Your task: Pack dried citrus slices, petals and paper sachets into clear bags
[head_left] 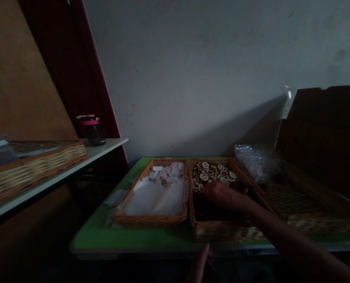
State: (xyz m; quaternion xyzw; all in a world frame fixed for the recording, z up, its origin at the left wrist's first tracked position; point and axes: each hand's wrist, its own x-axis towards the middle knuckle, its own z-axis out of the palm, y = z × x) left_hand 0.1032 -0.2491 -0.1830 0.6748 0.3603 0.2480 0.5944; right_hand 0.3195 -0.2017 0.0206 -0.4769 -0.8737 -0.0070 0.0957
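Slices of dried citrus (213, 171) lie scattered across the far end of a wicker basket (222, 234) on a green table (89, 236), and the person's right hand (222, 195) rests low over them, reaching in from that basket's right side. Its fingers look pressed together and bent downward, but shadow hides whether they pinch anything; a dark mass under the palm is too dim to name. The left hand (199, 264) sits just in front of the basket, blurred, its fingers apparently together and pointing up, with nothing visible in them. Slices this dry are likely brittle, so a light fingertip grip would suit them better than a scooping palm. Just left of the basket, another wicker basket (151, 225) holds clear plastic sheets (154, 198); to its right, a third wicker basket (299, 200) has crinkled clear plastic (253, 161) at its far end. No brand or writing is legible, even on a pink-lidded jar (94, 131) standing well left of the basket.
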